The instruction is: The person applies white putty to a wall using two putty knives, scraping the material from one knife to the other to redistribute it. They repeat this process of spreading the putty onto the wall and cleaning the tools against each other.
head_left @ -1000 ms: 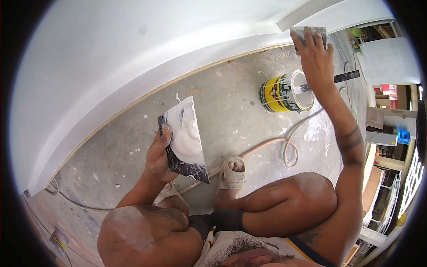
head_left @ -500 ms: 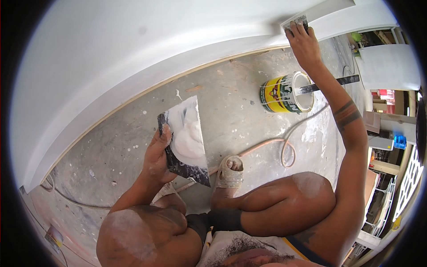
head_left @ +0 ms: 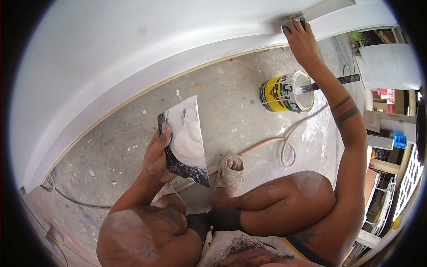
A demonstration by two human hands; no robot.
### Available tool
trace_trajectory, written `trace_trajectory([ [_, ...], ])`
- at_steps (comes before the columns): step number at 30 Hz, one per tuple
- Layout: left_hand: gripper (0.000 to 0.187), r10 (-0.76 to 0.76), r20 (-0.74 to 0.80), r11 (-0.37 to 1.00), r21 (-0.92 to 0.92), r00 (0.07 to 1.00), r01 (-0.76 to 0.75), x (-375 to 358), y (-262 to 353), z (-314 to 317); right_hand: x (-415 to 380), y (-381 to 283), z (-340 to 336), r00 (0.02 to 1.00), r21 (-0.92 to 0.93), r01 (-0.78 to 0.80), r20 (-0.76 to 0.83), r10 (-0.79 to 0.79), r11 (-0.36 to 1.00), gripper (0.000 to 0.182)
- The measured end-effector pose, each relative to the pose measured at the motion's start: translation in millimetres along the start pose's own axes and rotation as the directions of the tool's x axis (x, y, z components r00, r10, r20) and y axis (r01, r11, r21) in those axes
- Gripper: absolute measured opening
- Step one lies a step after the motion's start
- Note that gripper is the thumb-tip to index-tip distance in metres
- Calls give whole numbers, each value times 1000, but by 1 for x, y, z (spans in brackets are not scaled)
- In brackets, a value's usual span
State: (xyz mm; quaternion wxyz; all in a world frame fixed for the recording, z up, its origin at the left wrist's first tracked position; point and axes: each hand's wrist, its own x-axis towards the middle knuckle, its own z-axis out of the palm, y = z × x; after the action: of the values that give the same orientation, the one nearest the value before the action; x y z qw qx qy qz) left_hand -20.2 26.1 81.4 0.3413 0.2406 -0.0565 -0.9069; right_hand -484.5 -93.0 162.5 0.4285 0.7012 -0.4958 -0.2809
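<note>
I squat on a concrete floor facing a white wall (head_left: pixel 133 49). My left hand (head_left: pixel 156 155) grips a flat metal plate (head_left: pixel 189 153) by its edge, and a mound of white putty (head_left: pixel 189 135) lies on the plate. My right hand (head_left: pixel 302 42) reaches far up to the right and presses a small metal scraper (head_left: pixel 295 19) flat against the wall, just beside a white trim strip (head_left: pixel 327 6). The fingers cover most of the scraper.
A yellow can (head_left: pixel 284 93) stands open on the floor below my right arm, with a dark stick (head_left: pixel 342 80) resting across its rim. A hose (head_left: pixel 275 142) loops past my sandalled foot (head_left: pixel 229 171). Shelving and clutter fill the right side.
My right hand has carried the scraper up and slightly left along the wall to the trim strip. The left hand and the putty plate have stayed put.
</note>
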Motion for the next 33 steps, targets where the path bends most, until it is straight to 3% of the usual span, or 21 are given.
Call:
trace_trajectory([
  [15,42,-5,-2,1000,16,1000,5,1,-3,3,6,-14,-6,979,-153,5,203,27,988,37],
  [22,42,-10,11,1000,-7,1000,10,1,-2,-1,-3,-15,-25,960,-119,6,277,27,993,36],
  [24,43,0,-5,1000,1,1000,0,1,-3,0,-7,-17,-48,855,-139,63,518,19,988,32],
  [25,44,9,-23,1000,10,1000,-9,1,-4,0,-15,-18,-51,857,-143,62,516,21,988,32],
  [27,45,-6,19,1000,-3,1000,6,3,-3,-4,-39,-19,-54,853,73,-139,516,82,988,28],
  [29,47,-24,58,1000,-11,998,25,7,-5,-13,-53,-21,-94,865,157,-163,498,65,974,29],
  [31,48,-96,154,984,-134,983,117,13,-9,-24,-72,-34,-124,951,368,-227,282,125,902,41],
  [33,49,-118,113,988,-89,987,128,19,-13,-13,-80,-49,-166,992,683,-118,50,116,720,56],
])
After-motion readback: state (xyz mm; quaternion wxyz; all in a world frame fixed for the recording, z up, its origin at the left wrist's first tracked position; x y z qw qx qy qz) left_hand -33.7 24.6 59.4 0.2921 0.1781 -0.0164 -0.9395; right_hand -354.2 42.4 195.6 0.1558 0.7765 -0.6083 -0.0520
